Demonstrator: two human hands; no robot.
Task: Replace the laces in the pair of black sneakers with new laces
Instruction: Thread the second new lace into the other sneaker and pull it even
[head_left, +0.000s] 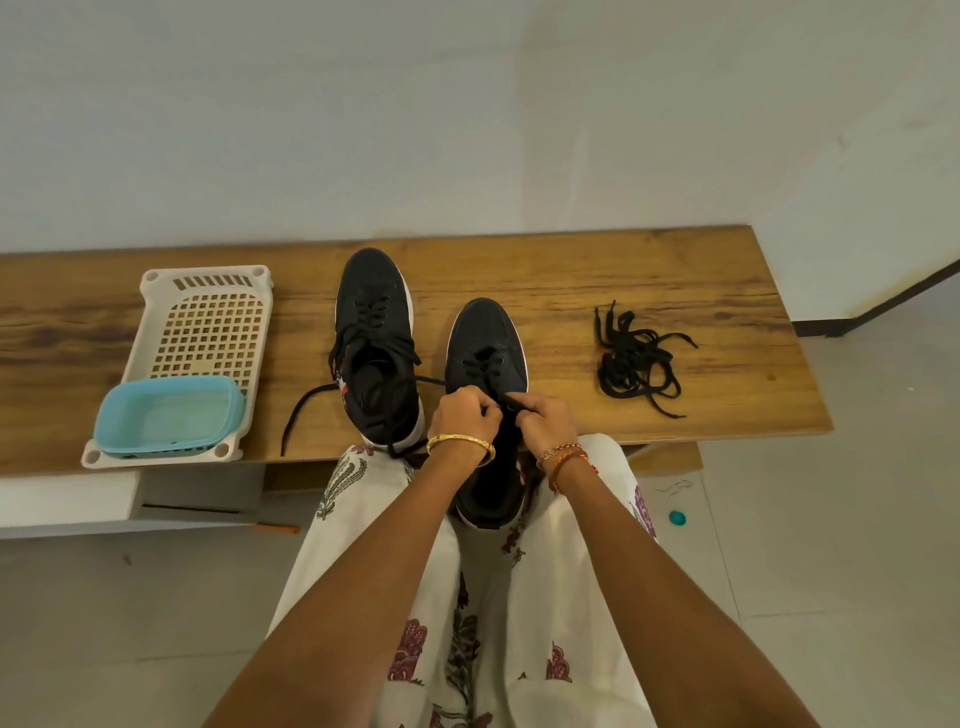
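Note:
Two black sneakers stand on the wooden bench (649, 270). The left sneaker (375, 332) has a black lace through its eyelets, with loose ends trailing over the bench's front edge. The right sneaker (487, 343) reaches from the bench onto my lap, laced at the toe end. My left hand (464, 413) and my right hand (545, 421) meet over its tongue. Each pinches the black lace (511, 400) there. A tangled pile of loose black laces (636, 358) lies on the bench to the right.
A white perforated plastic basket (208, 322) sits at the bench's left, with a light blue tub (169, 415) inside its near end. A small teal object (677, 517) lies on the tiled floor at the right. A wall rises right behind the bench.

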